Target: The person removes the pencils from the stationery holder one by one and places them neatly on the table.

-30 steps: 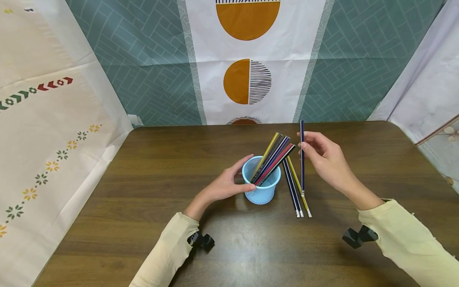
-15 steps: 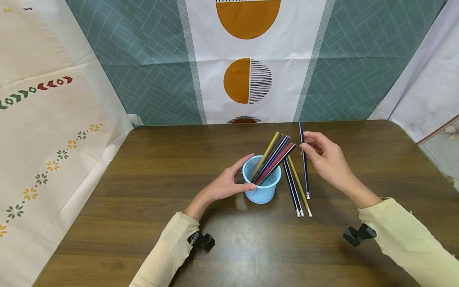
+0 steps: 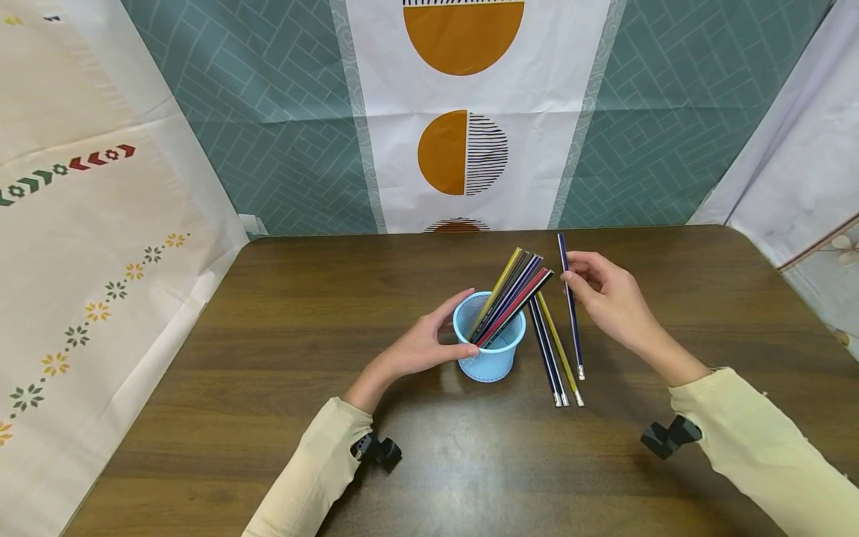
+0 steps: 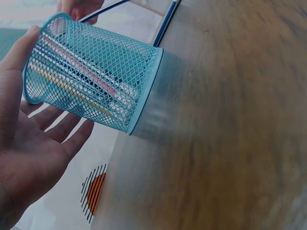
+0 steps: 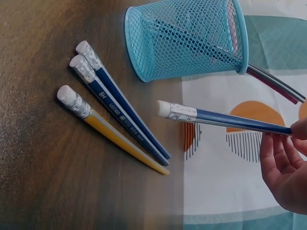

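My left hand (image 3: 429, 344) holds a light blue mesh pencil cup (image 3: 490, 367), thumb on the near rim and fingers round the far side. Several pencils (image 3: 508, 300) lean to the right inside it: yellow, dark, blue, red and black. To the right of the cup, my right hand (image 3: 609, 298) pinches a blue pencil (image 5: 240, 120) near its upper end, its white eraser pointing down above the table. Two dark blue pencils (image 5: 115, 103) and a yellow pencil (image 5: 127, 142) lie between the cup and that hand, erasers toward me.
The brown wooden table (image 3: 268, 321) carries the cup and the loose pencils. Behind its far edge hangs a green and white patterned cloth (image 3: 302, 149). Pale cloths drape at the left (image 3: 121, 298) and right sides. A black wrist camera (image 3: 671, 438) sits under each sleeve.
The blue pencil in my right hand has tilted, its eraser end swinging right, and it sits slightly lower in the head view. My left hand and the cup have stayed put.
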`<state>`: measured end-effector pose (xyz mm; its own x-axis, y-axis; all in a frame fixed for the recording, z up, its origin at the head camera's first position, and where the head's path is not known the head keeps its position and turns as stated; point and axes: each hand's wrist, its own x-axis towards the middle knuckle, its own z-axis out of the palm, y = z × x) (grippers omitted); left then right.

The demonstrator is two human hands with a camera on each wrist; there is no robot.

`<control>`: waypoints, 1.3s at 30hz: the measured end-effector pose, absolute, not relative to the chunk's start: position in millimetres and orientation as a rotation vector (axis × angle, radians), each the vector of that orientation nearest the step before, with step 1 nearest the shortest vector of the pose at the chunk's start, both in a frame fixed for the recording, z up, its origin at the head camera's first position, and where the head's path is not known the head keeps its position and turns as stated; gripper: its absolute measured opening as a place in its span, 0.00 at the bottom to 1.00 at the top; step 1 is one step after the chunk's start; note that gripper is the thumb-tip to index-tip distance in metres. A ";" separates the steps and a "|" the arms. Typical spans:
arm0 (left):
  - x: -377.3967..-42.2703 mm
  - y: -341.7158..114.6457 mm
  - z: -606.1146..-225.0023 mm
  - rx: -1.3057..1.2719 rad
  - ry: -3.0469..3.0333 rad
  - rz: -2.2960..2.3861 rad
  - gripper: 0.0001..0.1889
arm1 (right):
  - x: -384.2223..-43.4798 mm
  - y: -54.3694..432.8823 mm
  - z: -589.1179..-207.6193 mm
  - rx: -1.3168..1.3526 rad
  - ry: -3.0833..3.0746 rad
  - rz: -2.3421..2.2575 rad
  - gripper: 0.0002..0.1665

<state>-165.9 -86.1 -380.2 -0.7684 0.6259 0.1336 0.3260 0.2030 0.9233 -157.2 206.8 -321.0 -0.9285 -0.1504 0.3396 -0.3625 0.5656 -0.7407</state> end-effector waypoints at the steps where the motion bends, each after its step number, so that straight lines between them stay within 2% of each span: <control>1: -165.8 -86.1 -380.2 0.904 2.210 1.590 0.46 | -157.9 207.3 -321.9 0.422 -2.570 1.291 0.18; 14: -164.9 -86.3 -378.3 0.896 2.211 1.582 0.45 | -164.7 213.5 -332.0 0.390 -2.670 1.271 0.21; 39: -165.7 -85.8 -379.8 0.889 2.214 1.582 0.45 | -175.3 222.7 -357.1 0.259 -2.864 1.431 0.22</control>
